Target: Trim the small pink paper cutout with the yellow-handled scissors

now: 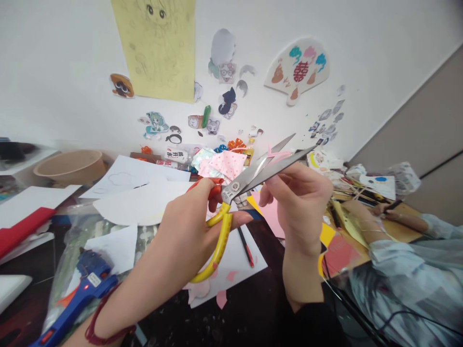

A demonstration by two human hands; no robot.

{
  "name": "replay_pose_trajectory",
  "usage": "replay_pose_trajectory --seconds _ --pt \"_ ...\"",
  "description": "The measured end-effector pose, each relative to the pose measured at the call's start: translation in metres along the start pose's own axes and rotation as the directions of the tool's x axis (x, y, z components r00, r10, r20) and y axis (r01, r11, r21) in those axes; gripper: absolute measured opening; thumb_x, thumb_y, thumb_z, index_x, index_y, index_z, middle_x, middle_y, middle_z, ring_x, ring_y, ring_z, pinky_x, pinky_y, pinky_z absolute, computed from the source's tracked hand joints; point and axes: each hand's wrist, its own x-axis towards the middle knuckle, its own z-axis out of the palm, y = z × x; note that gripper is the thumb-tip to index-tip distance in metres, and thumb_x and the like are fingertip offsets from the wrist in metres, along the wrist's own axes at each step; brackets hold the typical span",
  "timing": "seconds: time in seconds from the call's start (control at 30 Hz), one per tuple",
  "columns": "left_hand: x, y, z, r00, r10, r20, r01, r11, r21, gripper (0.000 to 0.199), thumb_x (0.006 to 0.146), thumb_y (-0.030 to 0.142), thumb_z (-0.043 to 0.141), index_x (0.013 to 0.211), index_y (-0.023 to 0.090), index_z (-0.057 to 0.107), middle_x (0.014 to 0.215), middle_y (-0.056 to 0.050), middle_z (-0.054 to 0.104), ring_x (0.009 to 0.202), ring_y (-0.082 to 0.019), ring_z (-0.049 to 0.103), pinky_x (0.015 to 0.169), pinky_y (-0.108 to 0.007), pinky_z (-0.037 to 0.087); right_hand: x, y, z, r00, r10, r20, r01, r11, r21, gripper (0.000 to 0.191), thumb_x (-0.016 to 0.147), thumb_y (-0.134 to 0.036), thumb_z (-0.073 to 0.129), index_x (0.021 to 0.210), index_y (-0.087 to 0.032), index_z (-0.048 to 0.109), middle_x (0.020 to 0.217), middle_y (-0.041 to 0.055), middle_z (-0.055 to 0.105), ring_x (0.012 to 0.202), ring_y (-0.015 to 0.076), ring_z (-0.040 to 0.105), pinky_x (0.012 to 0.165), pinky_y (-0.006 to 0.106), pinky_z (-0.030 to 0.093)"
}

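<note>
My left hand (pixel 193 231) is wrapped round the yellow and red handles of a pair of scissors (pixel 221 236). The blades point up and to the right and stand apart. Between them is a small pink piece (pixel 278 155), its far edge hard to make out. My right hand (pixel 298 202) is closed, fingertips pinched close beneath the blades at that piece. Below my hands, pink scraps (pixel 221 299) and a black and red pen (pixel 246 248) lie on and by a white sheet (pixel 235 277).
A blue glue gun (pixel 81 294) with a red light lies at lower left, near white papers (pixel 141 202) and a brown bowl (pixel 70 166). Pink dotted cloth (pixel 227 164) sits by the wall. At right, another person's hand (pixel 387 210) holds a dark pen.
</note>
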Motion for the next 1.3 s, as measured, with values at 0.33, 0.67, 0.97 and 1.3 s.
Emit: replay_pose_trajectory --seconds 0.33,0.67,0.97,1.3 --pt "-0.0028 0.0031 -0.0017 1.000 0.019 0.005 -0.019 1.000 -0.009 0.041 0.080 0.061 0.061 0.079 0.023 0.044 0.065 0.006 0.045 0.055 -0.013 0.035 0.057 -0.029 0.032 -0.0008 -0.0006 -0.0005 1.000 0.018 -0.002 -0.018 0.999 -0.042 0.003 0.078 -0.021 0.074 0.076 -0.023 0.075 0.064 -0.0043 0.069 0.040 0.0078 0.055 0.036 0.024 0.043" --pt "-0.0021 0.0032 -0.0021 1.000 0.004 0.006 -0.004 1.000 -0.027 0.041 0.079 0.057 0.063 0.076 0.023 0.042 0.064 0.007 0.044 0.055 -0.013 0.034 0.055 -0.028 0.030 -0.0007 -0.0021 -0.0003 1.000 0.001 0.013 -0.001 1.000 -0.008 0.008 0.078 -0.016 0.074 0.078 -0.024 0.076 0.066 -0.0051 0.070 0.041 0.0073 0.057 0.036 0.023 0.043" --pt "-0.0038 0.0046 -0.0029 1.000 0.016 -0.004 -0.016 0.999 -0.034 0.042 0.078 0.055 0.065 0.073 0.024 0.038 0.063 0.007 0.040 0.054 -0.012 0.031 0.056 -0.028 0.030 -0.0008 -0.0029 -0.0013 1.000 0.012 0.004 -0.012 1.000 -0.026 0.002 0.078 -0.021 0.075 0.078 -0.024 0.076 0.068 -0.0042 0.070 0.044 0.0079 0.056 0.039 0.024 0.045" --pt "-0.0036 0.0030 -0.0028 1.000 0.002 0.017 -0.001 0.999 -0.039 0.046 0.076 0.063 0.066 0.076 0.023 0.044 0.063 0.007 0.042 0.055 -0.013 0.034 0.057 -0.028 0.031 0.0008 -0.0020 0.0007 0.999 -0.006 -0.054 0.004 0.999 -0.039 0.007 0.076 -0.020 0.075 0.081 -0.025 0.076 0.070 -0.0039 0.070 0.046 0.0075 0.055 0.040 0.023 0.049"
